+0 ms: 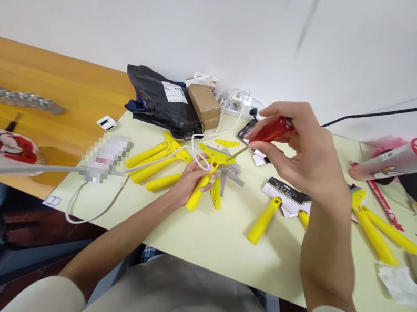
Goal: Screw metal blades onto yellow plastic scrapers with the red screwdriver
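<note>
My left hand (189, 180) is closed around the handle of a yellow scraper (199, 192), whose wide head points toward the wall. In my right hand (309, 151) is a screwdriver (270, 133) with a red see-through handle. Its shaft slants down to the left, and the tip is at or very near the scraper's head; I cannot tell whether it touches. Grey metal blades (235, 176) and a loose yellow head piece (217, 193) lie just right of the scraper. More yellow scrapers (153, 163) lie to the left of my left hand.
A white cable loops over the scraper from a power strip (237, 105). Behind are a black plastic bag (162, 100) and a cardboard box (205, 105). Rightward lie a loose yellow handle (263, 221), black-and-white cards (285, 194), another scraper (379, 232), a cup (403, 162) and crumpled tissue (403, 284).
</note>
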`<state>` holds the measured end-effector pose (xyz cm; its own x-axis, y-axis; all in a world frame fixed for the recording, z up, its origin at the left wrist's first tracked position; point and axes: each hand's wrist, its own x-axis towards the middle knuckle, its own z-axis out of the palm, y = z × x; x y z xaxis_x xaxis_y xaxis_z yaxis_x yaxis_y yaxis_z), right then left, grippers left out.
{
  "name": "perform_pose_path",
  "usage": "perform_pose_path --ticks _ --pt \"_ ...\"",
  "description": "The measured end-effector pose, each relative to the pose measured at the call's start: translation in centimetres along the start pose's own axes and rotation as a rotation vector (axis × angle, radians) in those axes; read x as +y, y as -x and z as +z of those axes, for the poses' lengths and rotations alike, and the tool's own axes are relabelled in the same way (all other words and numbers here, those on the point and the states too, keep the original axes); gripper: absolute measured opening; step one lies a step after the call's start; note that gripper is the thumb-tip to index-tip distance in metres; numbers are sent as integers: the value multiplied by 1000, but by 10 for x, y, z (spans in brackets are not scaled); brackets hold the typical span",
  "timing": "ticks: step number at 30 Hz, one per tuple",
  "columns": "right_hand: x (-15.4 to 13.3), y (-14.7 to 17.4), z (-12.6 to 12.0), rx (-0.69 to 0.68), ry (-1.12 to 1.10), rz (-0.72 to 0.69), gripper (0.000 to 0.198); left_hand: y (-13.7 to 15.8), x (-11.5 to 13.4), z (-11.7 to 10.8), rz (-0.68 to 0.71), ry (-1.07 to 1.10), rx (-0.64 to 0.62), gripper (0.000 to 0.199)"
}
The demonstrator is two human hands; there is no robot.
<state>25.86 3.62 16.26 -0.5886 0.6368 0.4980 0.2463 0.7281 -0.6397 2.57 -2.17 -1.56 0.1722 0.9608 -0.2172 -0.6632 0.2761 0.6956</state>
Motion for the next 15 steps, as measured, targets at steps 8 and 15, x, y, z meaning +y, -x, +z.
perform_pose_path --ticks 8,15 --pt "6 -3 4 -45 29 -26 42 -3 -2 -4 -33 37 24 50" --pt "4 -4 4 40 119 -47 35 -2 -1 -6 -31 66 23 52"
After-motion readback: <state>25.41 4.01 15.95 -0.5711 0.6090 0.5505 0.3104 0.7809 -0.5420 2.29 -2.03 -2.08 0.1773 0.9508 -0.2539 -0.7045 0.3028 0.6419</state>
